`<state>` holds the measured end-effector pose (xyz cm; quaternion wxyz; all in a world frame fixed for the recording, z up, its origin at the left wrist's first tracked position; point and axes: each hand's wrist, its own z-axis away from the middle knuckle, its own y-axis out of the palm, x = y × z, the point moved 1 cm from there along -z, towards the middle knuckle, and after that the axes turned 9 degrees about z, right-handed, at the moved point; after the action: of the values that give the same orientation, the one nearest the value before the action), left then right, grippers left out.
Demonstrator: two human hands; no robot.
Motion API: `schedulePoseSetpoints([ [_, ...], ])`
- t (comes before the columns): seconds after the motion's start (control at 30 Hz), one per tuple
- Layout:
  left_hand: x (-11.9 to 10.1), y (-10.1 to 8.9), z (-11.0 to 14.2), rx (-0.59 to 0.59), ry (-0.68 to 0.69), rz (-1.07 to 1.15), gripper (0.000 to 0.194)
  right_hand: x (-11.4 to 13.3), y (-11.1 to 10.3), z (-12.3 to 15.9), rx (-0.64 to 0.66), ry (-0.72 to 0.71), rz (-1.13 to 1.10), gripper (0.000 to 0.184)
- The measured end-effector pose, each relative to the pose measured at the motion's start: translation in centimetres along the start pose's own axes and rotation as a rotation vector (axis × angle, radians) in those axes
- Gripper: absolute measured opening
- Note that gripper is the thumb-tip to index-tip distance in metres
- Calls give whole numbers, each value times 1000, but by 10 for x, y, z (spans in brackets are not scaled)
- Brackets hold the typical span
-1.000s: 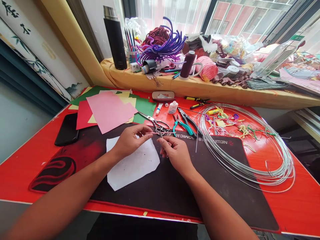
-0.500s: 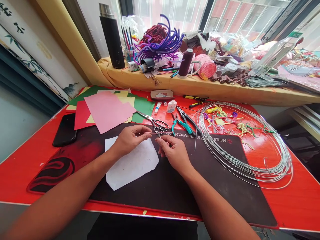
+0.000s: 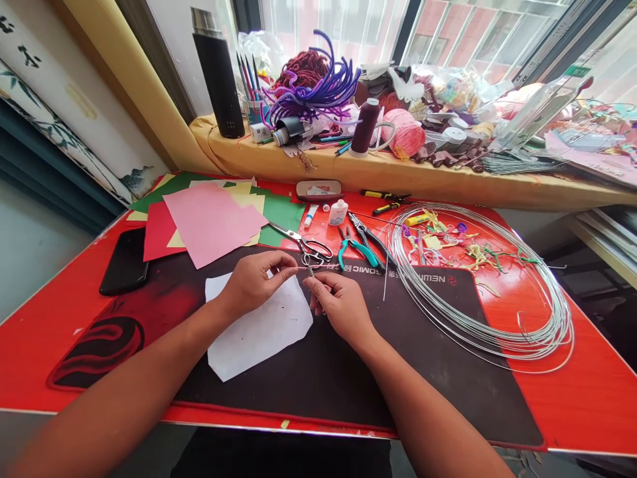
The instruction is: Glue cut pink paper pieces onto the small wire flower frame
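Tabletop: glossy red laminate, smooth. Mouse mat: matt black fabric, printed brand lettering. White paper sheet: thin, matt, a few dark specks. Thin strand: pinkish, too fine to tell the material. Scissors: shiny metal throughout. Pliers: metal with glossy teal plastic grips. Wire coil: bare bright metal, smooth. Pink card: matt paper. Flask: matt black body, brushed-steel collar. Pipe cleaners: fuzzy purple. Sill cloth: yellow, soft, slightly creased.
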<state>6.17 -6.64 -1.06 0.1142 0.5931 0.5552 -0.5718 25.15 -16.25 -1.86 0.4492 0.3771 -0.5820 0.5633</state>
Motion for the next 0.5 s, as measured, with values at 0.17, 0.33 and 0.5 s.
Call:
schedulePoseSetpoints([
  [0.17,0,6,1,-9,57,16,16,-3,4,1,8,2,-16,27],
  [0.33,-8,12,3,-22,-9,66,14,0,6,2,27,46,-43,28],
  [0.5,-13,16,5,-68,-22,115,15,4,4,3,17,3,-26,28],
])
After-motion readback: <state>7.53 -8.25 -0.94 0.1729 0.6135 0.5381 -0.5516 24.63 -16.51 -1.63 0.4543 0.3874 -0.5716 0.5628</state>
